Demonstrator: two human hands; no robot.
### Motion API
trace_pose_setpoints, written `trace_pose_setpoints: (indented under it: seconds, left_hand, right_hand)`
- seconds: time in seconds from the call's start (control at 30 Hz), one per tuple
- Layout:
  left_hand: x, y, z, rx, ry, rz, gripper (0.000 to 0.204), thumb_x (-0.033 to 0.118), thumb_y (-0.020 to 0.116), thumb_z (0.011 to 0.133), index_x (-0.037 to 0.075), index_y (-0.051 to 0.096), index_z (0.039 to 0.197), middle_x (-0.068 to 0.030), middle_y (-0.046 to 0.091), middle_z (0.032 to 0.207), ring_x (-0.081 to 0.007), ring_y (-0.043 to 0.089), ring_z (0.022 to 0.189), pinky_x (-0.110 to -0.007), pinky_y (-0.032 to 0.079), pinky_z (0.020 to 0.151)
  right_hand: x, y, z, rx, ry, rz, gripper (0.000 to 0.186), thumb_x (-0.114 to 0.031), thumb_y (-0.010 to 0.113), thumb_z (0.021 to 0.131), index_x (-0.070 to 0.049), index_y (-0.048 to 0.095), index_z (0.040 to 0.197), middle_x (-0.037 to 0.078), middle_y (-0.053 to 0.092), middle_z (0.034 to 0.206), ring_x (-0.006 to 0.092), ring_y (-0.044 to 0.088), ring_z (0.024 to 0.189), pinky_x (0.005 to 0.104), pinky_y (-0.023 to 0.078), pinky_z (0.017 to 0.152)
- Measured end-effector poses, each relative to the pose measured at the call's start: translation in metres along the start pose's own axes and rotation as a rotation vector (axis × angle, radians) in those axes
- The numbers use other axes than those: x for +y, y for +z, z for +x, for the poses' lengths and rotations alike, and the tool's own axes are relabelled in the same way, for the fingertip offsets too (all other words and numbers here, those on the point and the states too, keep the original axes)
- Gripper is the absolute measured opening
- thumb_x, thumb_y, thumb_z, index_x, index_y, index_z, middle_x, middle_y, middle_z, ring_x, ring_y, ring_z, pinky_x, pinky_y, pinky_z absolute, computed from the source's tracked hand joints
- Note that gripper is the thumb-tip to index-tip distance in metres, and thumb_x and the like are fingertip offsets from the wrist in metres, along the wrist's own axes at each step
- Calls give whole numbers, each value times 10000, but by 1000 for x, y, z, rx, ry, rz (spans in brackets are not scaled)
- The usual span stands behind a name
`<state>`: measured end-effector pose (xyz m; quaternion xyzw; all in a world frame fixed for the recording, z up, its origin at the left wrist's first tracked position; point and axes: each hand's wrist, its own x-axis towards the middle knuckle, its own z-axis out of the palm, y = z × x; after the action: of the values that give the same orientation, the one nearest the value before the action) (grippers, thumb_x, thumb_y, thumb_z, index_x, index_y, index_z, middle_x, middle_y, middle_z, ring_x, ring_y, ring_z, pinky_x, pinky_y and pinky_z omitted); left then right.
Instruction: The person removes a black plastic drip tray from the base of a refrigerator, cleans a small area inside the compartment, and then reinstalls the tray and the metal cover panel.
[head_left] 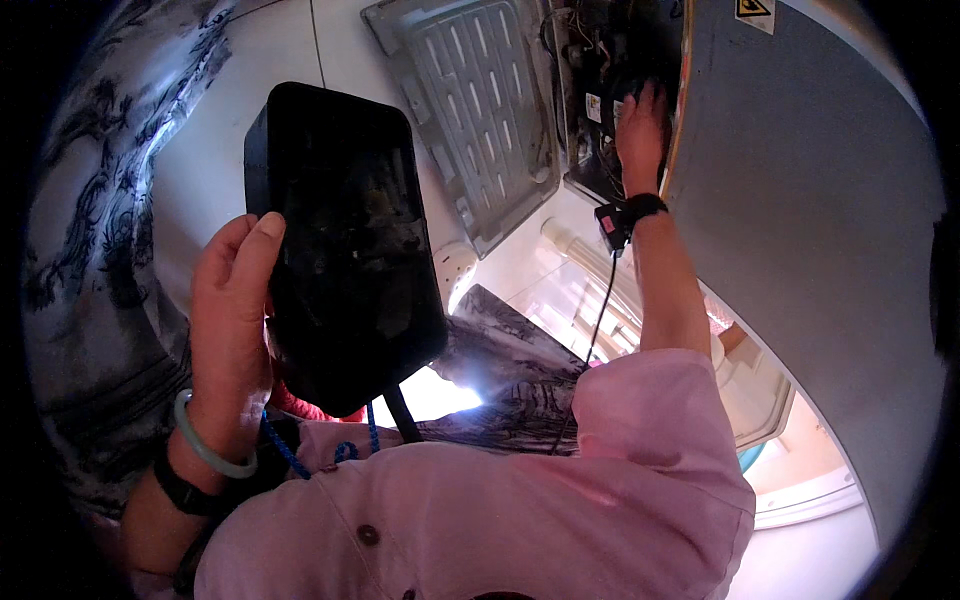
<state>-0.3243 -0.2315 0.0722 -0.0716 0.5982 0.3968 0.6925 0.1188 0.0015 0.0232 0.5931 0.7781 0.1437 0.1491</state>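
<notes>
The hands are apart: the left hand (235,290) holds a black tray (345,290), while the right hand (642,135) reaches into the dark compartment (590,160) of a grey cabinet (800,250).

The tray is a deep rectangle with rounded corners and smooth, upright walls. Its open side faces up toward the head, and its long axis leans, the upper end tipping to the left. Faint pale marks or reflections show on the dark inside; which of the two, I cannot tell. It is held up in front of the pink shirt (450,520), to the left of a slotted grey panel (480,120).

The left hand grips the tray at its left side, the thumb pointing up along the edge and the other fingers largely hidden. The forearm rises from the lower left, with a pale green bracelet (195,440) and a black band (180,490) on it.

The right arm stretches up and away, nearly straight, its hand back uppermost and its fingers extended close together. Whether they grip anything among the dark parts, I cannot tell. A strap at that wrist carries a small black device (610,225) with a cord hanging down.
</notes>
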Motion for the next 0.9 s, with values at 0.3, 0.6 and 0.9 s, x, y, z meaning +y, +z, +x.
trace_pose_setpoints:
  seconds: [0.3, 0.6, 0.9]
  left_hand:
    - [0, -1, 4, 34, -5, 41, 283, 298, 584, 883, 19, 580, 928, -11, 571, 805, -100, 529, 761, -241, 423, 714]
    - [0, -1, 3, 46, -2, 27, 349, 306, 606, 871, 2, 569, 1040, -50, 596, 891, -147, 558, 831, -269, 441, 777]
    - [2, 0, 2, -4, 0, 52, 360, 316, 592, 879, 2, 562, 1052, -61, 597, 894, -154, 561, 852, -274, 444, 793]
  right_hand:
    - [-4, 15, 18, 83, -73, -73, 481, -228, 505, 892, 25, 391, 1285, 260, 402, 1325, 412, 407, 1201, 463, 359, 978]
    - [-16, -13, -37, -148, -258, -205, 537, -220, 539, 868, -16, 365, 1333, 132, 318, 1431, 296, 306, 1316, 443, 306, 1043]
    - [-19, -8, -23, -54, -202, -186, 525, -232, 537, 868, 17, 386, 1305, 149, 362, 1394, 315, 360, 1272, 427, 303, 1044]
